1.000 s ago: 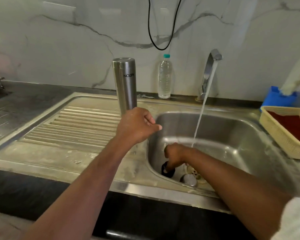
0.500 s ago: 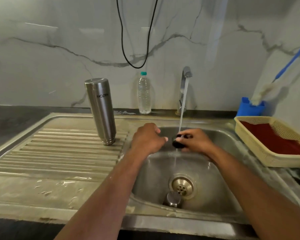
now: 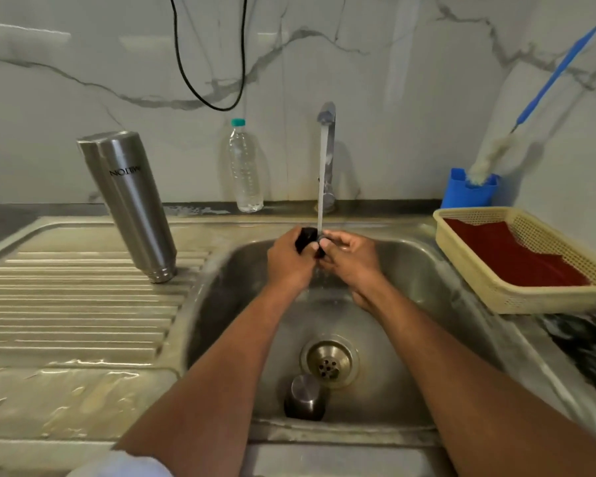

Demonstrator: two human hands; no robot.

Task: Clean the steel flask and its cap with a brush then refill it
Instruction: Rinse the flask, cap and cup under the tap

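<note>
The steel flask (image 3: 131, 208) stands upside down on the ribbed drainboard (image 3: 66, 304), left of the sink basin. Over the basin my left hand (image 3: 288, 261) and my right hand (image 3: 350, 258) together hold a small black cap (image 3: 307, 237) under the running tap stream (image 3: 321, 187). Fingers of both hands curl round the cap, hiding most of it. A steel outer cap (image 3: 305, 395) lies on the sink floor near the drain (image 3: 329, 361). The bottle brush (image 3: 544, 87), blue handle and white bristles, leans in a blue holder (image 3: 468, 191) at the back right.
The tap (image 3: 327, 146) stands behind the sink basin (image 3: 444, 287). A clear plastic water bottle (image 3: 245, 166) stands against the marble wall. A yellow basket (image 3: 489, 290) with a red cloth sits right of the basin. A black cable (image 3: 207, 80) hangs overhead.
My right hand lifted the black cap from the sink floor up into the water stream. My left hand left the flask and joined it on the cap.
</note>
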